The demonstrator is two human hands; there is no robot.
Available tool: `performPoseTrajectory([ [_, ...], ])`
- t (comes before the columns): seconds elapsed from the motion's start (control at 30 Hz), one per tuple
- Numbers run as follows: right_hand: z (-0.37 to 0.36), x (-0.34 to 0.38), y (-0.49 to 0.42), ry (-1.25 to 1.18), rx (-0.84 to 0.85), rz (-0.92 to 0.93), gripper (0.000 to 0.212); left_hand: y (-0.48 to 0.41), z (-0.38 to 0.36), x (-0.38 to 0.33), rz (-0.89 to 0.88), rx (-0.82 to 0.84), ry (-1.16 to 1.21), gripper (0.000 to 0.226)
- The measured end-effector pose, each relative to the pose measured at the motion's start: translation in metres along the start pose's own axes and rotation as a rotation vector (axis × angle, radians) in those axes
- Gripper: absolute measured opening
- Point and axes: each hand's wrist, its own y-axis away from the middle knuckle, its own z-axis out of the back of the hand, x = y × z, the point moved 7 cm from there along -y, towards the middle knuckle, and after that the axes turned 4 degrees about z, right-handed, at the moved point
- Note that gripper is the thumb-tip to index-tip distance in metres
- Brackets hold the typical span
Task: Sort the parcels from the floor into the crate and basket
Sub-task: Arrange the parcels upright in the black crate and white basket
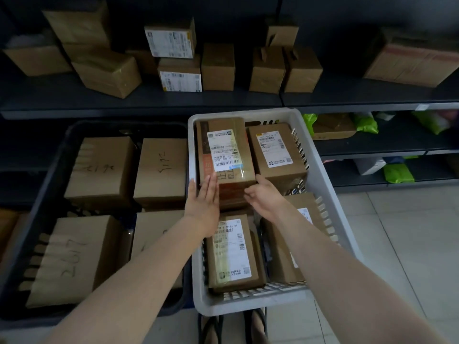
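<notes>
A white slotted basket (pixel 330 202) stands at centre right and holds several labelled cardboard parcels. The top parcel (pixel 224 155), brown with a white label, lies at the basket's far left. My left hand (pixel 205 194) lies flat with straight fingers against its near left side. My right hand (pixel 263 192) touches its near right corner with loosely bent fingers. A dark crate (pixel 53 175) on the left holds several brown boxes with handwritten numbers.
Dark shelving (pixel 149 100) behind carries several cardboard boxes; lower shelves at right hold green mailer bags (pixel 397 173). Pale tiled floor (pixel 397 244) lies to the right of the basket. My feet in sandals (pixel 233 328) show below the basket.
</notes>
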Motion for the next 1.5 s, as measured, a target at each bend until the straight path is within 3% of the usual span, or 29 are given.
performPoseTrajectory([
  [0.07, 0.001, -0.009, 0.003, 0.216, 0.058, -0.054, 0.045, 0.007, -0.004, 0.002, 0.023, -0.007, -0.037, 0.087],
  [0.23, 0.013, -0.018, -0.001, 0.436, 0.086, -0.086, 0.072, 0.033, -0.009, 0.002, 0.164, -0.057, 0.247, 0.081],
  [0.3, 0.018, -0.016, -0.002, 0.502, -0.054, -0.058, 0.074, 0.049, -0.006, -0.005, 0.143, -0.113, 0.311, 0.076],
  [0.37, 0.028, -0.016, 0.013, 0.514, -0.367, -0.016, 0.058, 0.069, -0.014, -0.022, 0.072, -0.098, 0.318, 0.072],
  [0.4, 0.026, -0.026, 0.025, 0.527, -0.446, -0.045, 0.046, 0.080, -0.022, -0.032, 0.040, -0.064, 0.303, 0.073],
  [0.43, 0.014, -0.044, 0.034, 0.569, -0.409, -0.121, 0.040, 0.088, -0.031, -0.039, 0.014, -0.039, 0.298, 0.076],
  [0.5, -0.007, -0.092, 0.048, 0.553, -0.262, -0.356, 0.054, 0.102, -0.039, -0.044, -0.033, -0.075, 0.317, 0.088],
  [0.57, -0.012, -0.113, 0.055, 0.412, -0.223, -0.474, 0.059, 0.109, -0.051, -0.030, -0.017, -0.115, 0.432, 0.094],
  [0.7, 0.003, -0.107, 0.056, 0.176, -0.178, -0.414, 0.037, 0.121, -0.068, -0.008, 0.026, -0.133, 0.590, 0.080],
  [0.77, 0.017, -0.108, 0.060, 0.136, -0.275, -0.423, 0.045, 0.121, -0.063, -0.007, 0.056, -0.199, 0.579, 0.076],
  [0.83, 0.029, -0.118, 0.065, 0.229, -0.381, -0.479, 0.058, 0.123, -0.064, -0.009, 0.072, -0.146, 0.594, 0.077],
  [0.93, 0.019, -0.128, 0.070, 0.186, -0.303, -0.515, 0.060, 0.144, -0.082, -0.009, 0.064, -0.126, 0.644, 0.080],
  [1.13, 0.027, -0.116, 0.069, 0.150, -0.241, -0.423, 0.060, 0.183, -0.108, -0.020, -0.030, -0.234, 0.438, 0.084],
  [1.27, 0.009, -0.103, 0.081, 0.371, -0.074, -0.397, 0.079, 0.183, -0.105, -0.027, 0.045, -0.198, 0.407, 0.103],
  [1.33, 0.000, -0.074, 0.105, 0.573, -0.052, -0.330, 0.075, 0.186, -0.100, -0.025, 0.084, -0.169, 0.410, 0.108],
  [1.4, -0.001, -0.046, 0.128, 0.846, -0.017, -0.181, 0.065, 0.187, -0.098, -0.020, 0.114, -0.090, 0.394, 0.100],
  [1.5, 0.005, -0.044, 0.165, 1.172, 0.157, -0.105, 0.058, 0.193, -0.090, -0.024, 0.096, 0.060, 0.366, 0.093],
])
